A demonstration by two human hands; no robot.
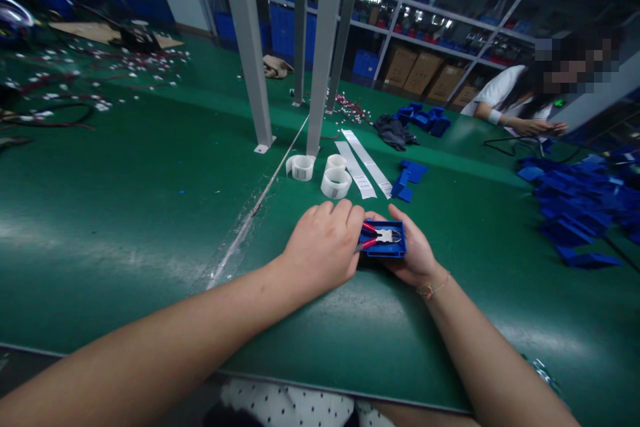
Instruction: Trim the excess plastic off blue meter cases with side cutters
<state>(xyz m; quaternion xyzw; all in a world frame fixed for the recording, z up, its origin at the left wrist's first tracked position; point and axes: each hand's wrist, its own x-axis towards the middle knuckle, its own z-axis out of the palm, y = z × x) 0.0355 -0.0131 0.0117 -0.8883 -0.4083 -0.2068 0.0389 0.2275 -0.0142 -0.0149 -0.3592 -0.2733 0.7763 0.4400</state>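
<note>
My left hand (327,240) is closed around the red handles of a pair of side cutters (387,235). The metal jaws point right and lie over the inside of a small blue plastic tray-like part (386,254). That blue part rests in my right hand (417,250), whose fingers curl round its far side and underneath. The blue part's left end is hidden behind my left hand. Whether the jaws are biting on anything is too small to tell.
Label rolls (336,183) and label strips (367,163) lie beyond my hands, beside a blue part (407,180). Grey metal posts (320,60) stand on the green table (150,213). A blue pile (585,200) is at right, near a co-worker (505,90). Wires (145,67) spread left.
</note>
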